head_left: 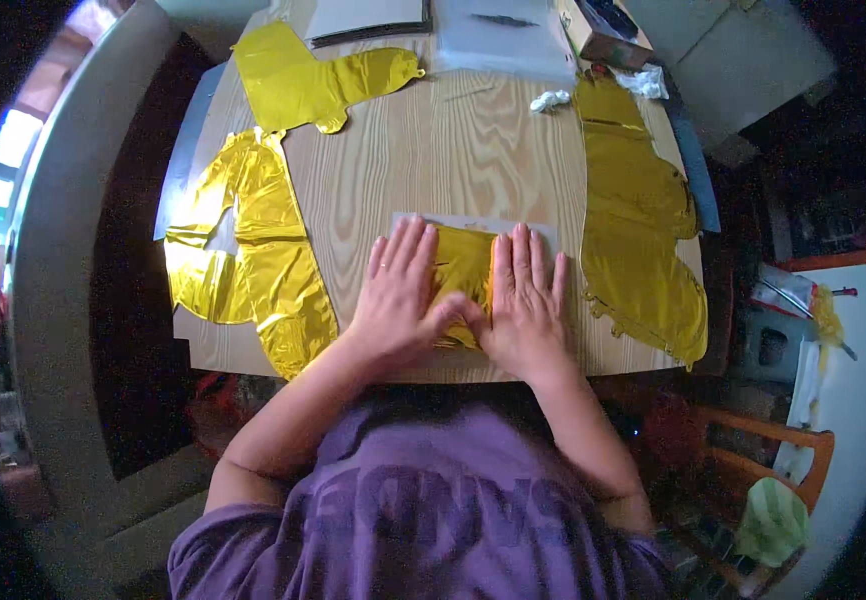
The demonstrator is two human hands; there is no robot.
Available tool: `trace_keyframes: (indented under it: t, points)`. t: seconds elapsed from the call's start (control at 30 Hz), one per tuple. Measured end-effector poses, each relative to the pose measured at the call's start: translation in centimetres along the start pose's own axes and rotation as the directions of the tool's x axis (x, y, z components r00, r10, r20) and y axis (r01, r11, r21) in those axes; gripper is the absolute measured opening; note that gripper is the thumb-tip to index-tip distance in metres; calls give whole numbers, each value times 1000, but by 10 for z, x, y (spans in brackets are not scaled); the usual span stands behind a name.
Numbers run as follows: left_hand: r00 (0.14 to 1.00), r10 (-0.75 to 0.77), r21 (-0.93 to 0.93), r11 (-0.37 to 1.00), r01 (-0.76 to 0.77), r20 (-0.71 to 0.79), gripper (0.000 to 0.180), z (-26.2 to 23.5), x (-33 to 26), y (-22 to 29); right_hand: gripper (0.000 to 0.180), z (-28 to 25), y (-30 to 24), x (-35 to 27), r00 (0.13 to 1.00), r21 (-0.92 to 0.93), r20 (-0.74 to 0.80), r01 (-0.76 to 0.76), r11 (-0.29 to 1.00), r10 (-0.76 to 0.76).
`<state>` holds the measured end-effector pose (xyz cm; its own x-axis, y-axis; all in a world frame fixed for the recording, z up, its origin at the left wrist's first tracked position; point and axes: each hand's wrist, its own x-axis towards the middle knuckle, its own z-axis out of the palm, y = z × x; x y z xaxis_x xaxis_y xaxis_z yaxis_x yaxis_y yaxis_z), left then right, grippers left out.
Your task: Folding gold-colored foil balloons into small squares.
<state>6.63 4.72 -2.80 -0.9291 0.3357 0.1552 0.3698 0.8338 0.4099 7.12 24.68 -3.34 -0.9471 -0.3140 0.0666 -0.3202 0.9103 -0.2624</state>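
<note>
Two bare hands press flat on a small gold foil balloon near the front edge of a pale wooden table, the left hand and the right hand side by side with fingers spread and extended, palms down, gripping nothing. The balloon lies deflated on a thin grey sheet that shows along its far and right sides. Its skin is glossy, crinkled metallic film, creased where the thumbs meet. Judged from this pose, uneven pressure could set hard creases in the film or split a seam, and the slick foil could skid on the smooth sheet toward the table's front edge. Left of the small balloon lies a large flattened gold balloon with lobed outlines, partly overhanging the table's left edge; beyond it, toward the far left corner, sits another gold foil shape. Right of the small balloon a long gold foil piece runs along the table's right side. A crumpled white scrap, a clear plastic sleeve and a cardboard box sit at the far edge.
</note>
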Motion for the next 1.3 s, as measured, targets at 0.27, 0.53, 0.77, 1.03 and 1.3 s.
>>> trace_keyframes:
  t: [0.27,0.53,0.77,1.03,1.3]
  points:
    - [974,-110,-51,994,102,-200,59,-32,9,-23,88,-7,4,1,999,37,35,17,999,-18]
    - [985,161,134,979,-151,-62,96,19,-2,9,87,-6,-4,1,1000,-33,27,4,999,-3]
    - [995,97,160,983,-93,-14,103,15,-4,1,86,-12,-6,1,998,-69,65,-5,998,9]
    - [999,32,162,986,-35,22,102,12,-11,11,88,-17,3,3,994,-7,88,66,998,-66]
    - [990,-88,-49,994,94,114,96,-4,-4,18,38,-99,65,115,994,709,56,-106,697,94]
